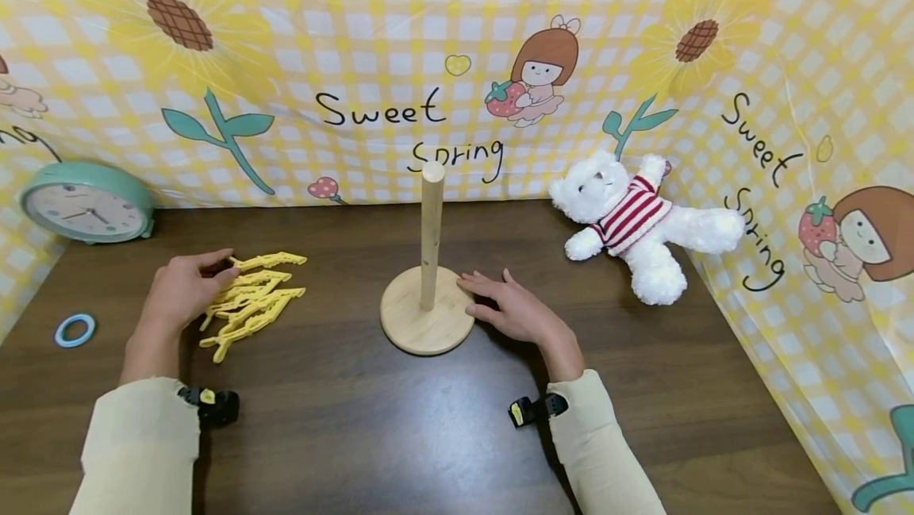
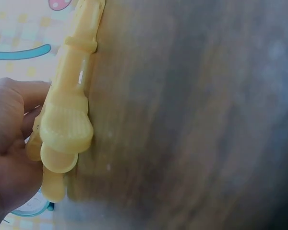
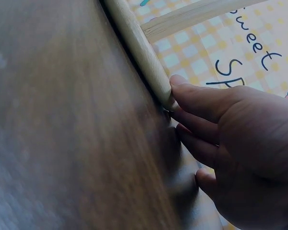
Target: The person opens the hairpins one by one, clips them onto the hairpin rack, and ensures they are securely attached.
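Observation:
Several yellow plastic clips lie in a loose bundle on the brown table at left; their ribbed ends show large in the left wrist view. My left hand is at the bundle's far left side, thumb and forefinger pinching the end of the farthest clip. A wooden stand with an upright rod on a round base stands in the middle. At the base's right rim, my right hand rests its thumb and fingertips, fingers fairly straight and spread.
A blue ring lies left of my left hand. A green clock stands at the back left. At the back right lies a white teddy bear in a striped shirt. Patterned yellow checked cloth borders the table behind and at the sides.

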A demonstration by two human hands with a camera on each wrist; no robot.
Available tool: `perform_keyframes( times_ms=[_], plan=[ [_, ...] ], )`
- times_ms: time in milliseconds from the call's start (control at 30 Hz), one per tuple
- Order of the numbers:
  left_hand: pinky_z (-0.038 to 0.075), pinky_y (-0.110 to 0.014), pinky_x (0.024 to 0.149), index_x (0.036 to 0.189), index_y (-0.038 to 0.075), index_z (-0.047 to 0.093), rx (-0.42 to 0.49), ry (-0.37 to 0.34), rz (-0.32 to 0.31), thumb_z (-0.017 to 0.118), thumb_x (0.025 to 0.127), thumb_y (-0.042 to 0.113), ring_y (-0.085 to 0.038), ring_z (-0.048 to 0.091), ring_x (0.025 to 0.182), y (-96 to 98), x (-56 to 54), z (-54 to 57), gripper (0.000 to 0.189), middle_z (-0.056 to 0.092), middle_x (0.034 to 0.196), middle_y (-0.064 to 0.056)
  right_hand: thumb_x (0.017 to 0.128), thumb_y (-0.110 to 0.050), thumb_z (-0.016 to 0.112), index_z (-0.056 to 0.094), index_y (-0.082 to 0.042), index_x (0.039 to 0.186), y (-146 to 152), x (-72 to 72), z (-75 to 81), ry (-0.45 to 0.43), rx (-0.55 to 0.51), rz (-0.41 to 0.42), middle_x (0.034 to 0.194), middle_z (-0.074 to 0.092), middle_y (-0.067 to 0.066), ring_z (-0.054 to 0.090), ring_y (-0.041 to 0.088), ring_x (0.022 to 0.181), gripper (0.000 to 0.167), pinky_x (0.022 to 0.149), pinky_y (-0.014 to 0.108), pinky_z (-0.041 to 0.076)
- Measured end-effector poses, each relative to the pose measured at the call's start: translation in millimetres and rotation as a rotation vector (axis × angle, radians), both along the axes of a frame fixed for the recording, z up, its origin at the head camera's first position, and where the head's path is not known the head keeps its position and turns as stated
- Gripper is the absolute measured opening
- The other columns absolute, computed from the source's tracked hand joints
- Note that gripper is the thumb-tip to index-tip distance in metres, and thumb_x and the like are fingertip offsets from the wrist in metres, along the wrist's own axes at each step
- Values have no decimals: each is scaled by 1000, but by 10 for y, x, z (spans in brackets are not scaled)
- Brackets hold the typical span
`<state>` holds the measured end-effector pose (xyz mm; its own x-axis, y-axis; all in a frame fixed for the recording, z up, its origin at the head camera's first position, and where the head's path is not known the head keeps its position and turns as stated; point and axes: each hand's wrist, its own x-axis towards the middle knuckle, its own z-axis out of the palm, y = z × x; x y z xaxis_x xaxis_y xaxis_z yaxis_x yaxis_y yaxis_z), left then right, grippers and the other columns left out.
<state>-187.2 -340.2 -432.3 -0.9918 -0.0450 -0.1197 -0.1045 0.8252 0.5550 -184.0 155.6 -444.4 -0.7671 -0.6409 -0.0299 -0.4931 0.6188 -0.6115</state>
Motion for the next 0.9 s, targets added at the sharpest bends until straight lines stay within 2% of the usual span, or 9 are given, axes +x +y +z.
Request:
perform_keyframes(
  times_ms=[300,433,500,633,733,800,900],
  plan=[
    [48,-41,68,143,-5,53,-10,70,29,55,103,46,-44,59,100,-3,-1,-35,64,62,122,-33,105,-25,58,44,-9,154,-4,11,4,-20,-10,-15,157,41,8,31,21,148,53,122,53,4],
    [50,-40,64,136,-8,58,-54,120,0,59,103,43,-45,62,96,15,-6,-32,60,65,115,-33,105,-25,59,44,-9,154,0,11,-3,-24,-15,-19,157,41,8,30,21,148,53,122,52,3],
    [51,-44,65,134,-8,60,-72,157,-9,60,103,40,-46,62,95,23,-2,-32,58,66,113,-34,105,-25,59,44,-9,154,-2,15,-5,-24,-17,-19,157,41,8,30,21,148,53,122,52,3],
    [49,-56,76,131,-9,62,-75,229,7,60,102,37,-50,60,98,48,-9,-7,55,67,110,-33,104,-24,59,44,-8,153,-1,16,0,-18,-20,-20,157,42,9,31,22,148,54,122,53,3],
    [44,-60,83,129,-9,63,-68,283,24,59,103,34,-49,60,98,75,-12,27,51,69,106,-31,104,-24,59,45,-8,153,0,14,6,-12,-16,-19,157,42,9,32,23,148,53,122,53,4],
    [43,-57,83,129,-9,63,-60,311,30,59,103,32,-47,61,96,99,-7,49,49,70,104,-29,104,-24,59,45,-8,153,-1,14,8,-10,-13,-18,156,42,9,32,22,148,53,122,53,4],
    [46,-40,77,129,-8,64,-44,368,39,61,102,30,-43,63,93,129,14,84,46,69,103,-28,105,-25,59,45,-9,153,-2,16,8,-16,-12,-19,156,42,8,32,22,148,53,122,52,4]
  ],
)
